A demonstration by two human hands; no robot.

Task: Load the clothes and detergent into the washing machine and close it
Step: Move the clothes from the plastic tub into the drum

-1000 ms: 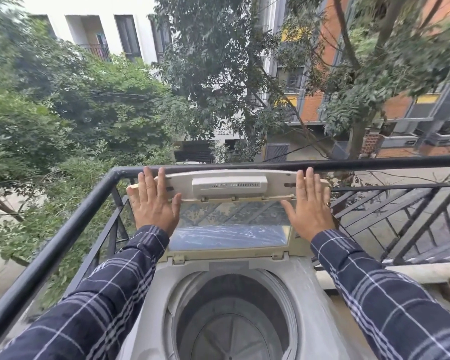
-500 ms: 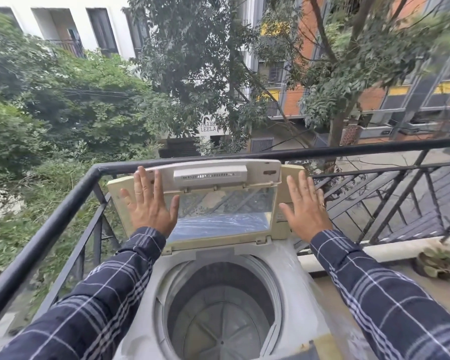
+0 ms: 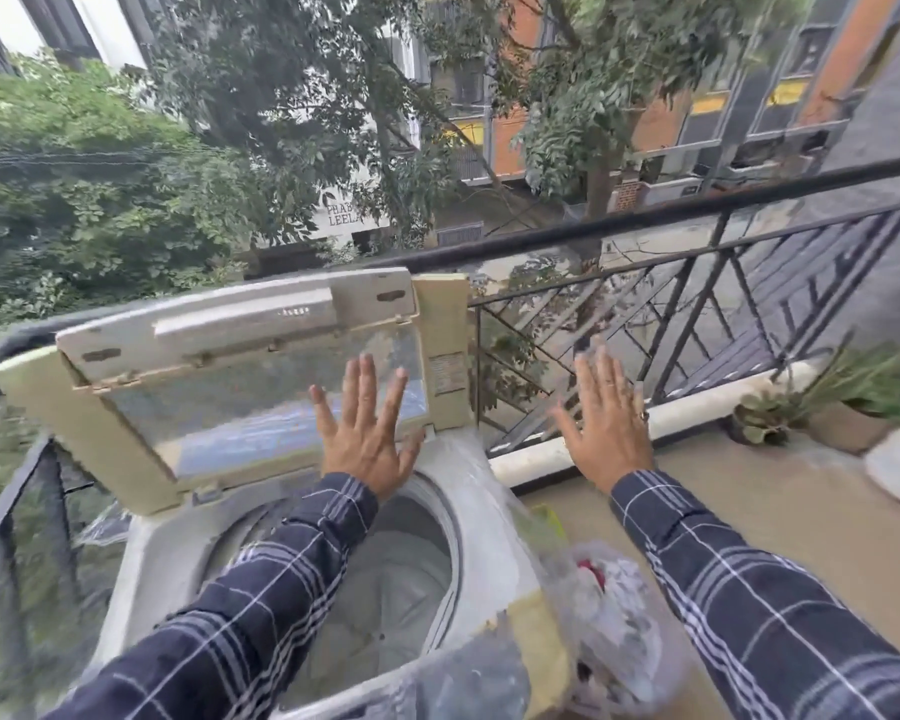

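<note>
The white top-loading washing machine [image 3: 152, 553] is seen in the lower left of the frame, against the black metal balcony railing [image 3: 697, 213]. Its cream lid with a clear window [image 3: 89, 433] is raised and folded upright. The grey drum [image 3: 385, 589] is exposed, and no clothes can be seen in it.

The left hand [image 3: 367, 433] is held flat with fingers spread in front of the lid's window, at centre frame. Whether the window is actually touched cannot be told. The right hand [image 3: 606, 428] is held up to the right of the lid with fingers spread, and nothing is gripped by it.

A crumpled clear plastic bag with red and white contents [image 3: 609, 615] lies just beside the machine at lower centre. The clothes are judged to be in it, though this cannot be confirmed. No detergent can be identified.

Only the opening is judged done. Loading the clothes, adding detergent and closing the lid are all left to do.
</note>
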